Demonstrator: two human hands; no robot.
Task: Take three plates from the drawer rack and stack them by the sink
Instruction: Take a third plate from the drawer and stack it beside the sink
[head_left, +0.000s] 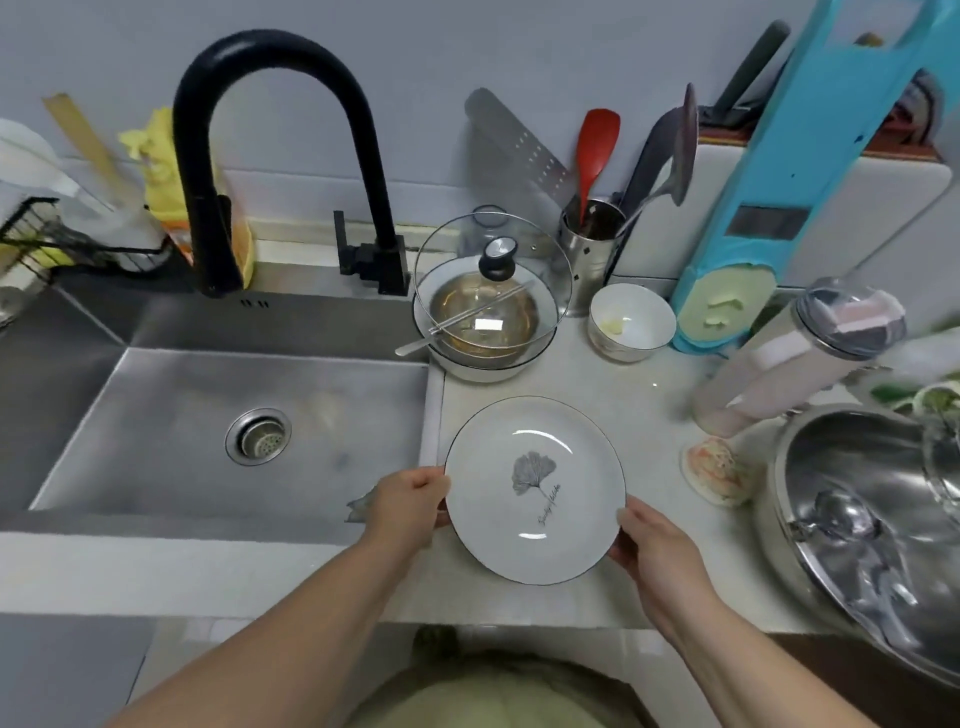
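Plate (535, 489) with grey leaf print, over table (649, 410) just right of sink (234, 415), left hand (410, 501) and right hand (649, 551) fingers closed on opposite rims, lidded bowl (488, 332) behind.

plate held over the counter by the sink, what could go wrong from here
1. Both hands, left and right, grip only the plate at its rim, so it may slip.
2. It sits near the sink edge and could tip in.
3. The lidded bowl behind crowds the spot.
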